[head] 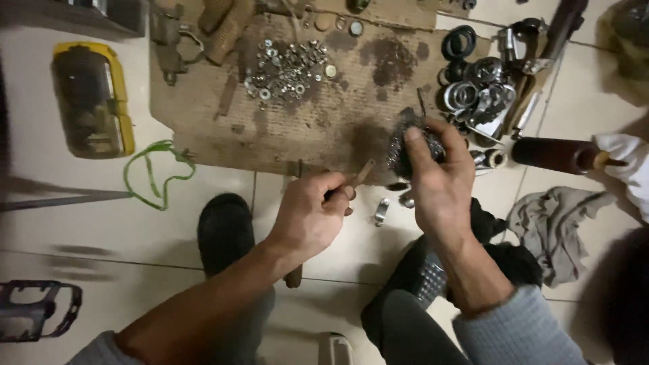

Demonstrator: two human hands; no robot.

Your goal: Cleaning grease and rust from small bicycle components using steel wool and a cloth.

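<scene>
My left hand [312, 215] grips a slim tool [360, 174] whose flat brownish tip points up and to the right. My right hand [438, 181] holds a dark, greasy toothed metal part [400, 150], thumb pressed on its top. The tool tip sits just left of that part, a small gap between them. Both hands hover over the near edge of a stained cardboard sheet [324, 128] lying on a tiled floor.
A pile of nuts and washers [287, 67] lies on the cardboard. Bearings and metal rings [476, 88] cluster at the right. A yellow-edged lamp housing [91, 100], a green cord [159, 172], a grey rag [554, 223], a dark cylinder [558, 154] and my black shoe [225, 230] surround me.
</scene>
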